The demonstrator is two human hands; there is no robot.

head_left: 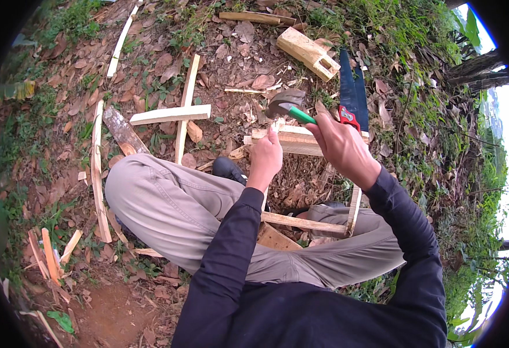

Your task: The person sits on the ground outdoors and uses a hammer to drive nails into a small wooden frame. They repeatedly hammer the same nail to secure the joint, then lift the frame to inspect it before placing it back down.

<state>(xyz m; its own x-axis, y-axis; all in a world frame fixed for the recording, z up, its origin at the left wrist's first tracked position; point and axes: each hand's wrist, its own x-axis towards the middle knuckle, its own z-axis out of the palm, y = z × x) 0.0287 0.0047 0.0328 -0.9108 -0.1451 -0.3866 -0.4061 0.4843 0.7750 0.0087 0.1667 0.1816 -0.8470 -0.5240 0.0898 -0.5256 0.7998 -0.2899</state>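
Observation:
My right hand (344,142) is wrapped round the green handle of a claw hammer (286,103), its dark, mud-coloured head over the left end of a wooden beam (301,146). Close under that head is my left hand (266,155), closed with the thumb on top at the beam's end; whatever it pinches there is too small or hidden to name. The beam belongs to a pale wooden frame between my legs, whose lower rail (304,222) lies nearer to me. Just beyond my right hand rests a saw (360,98) with a dark blade and a red part at its handle.
A chunky wooden block (308,51) with a slot lies beyond the saw. To the left, a short batten (170,114) crosses a longer strip (186,98). Another long strip (97,168) lies beside my knee. Split sticks (50,255) stand near the lower left. Leaves and shavings litter the soil.

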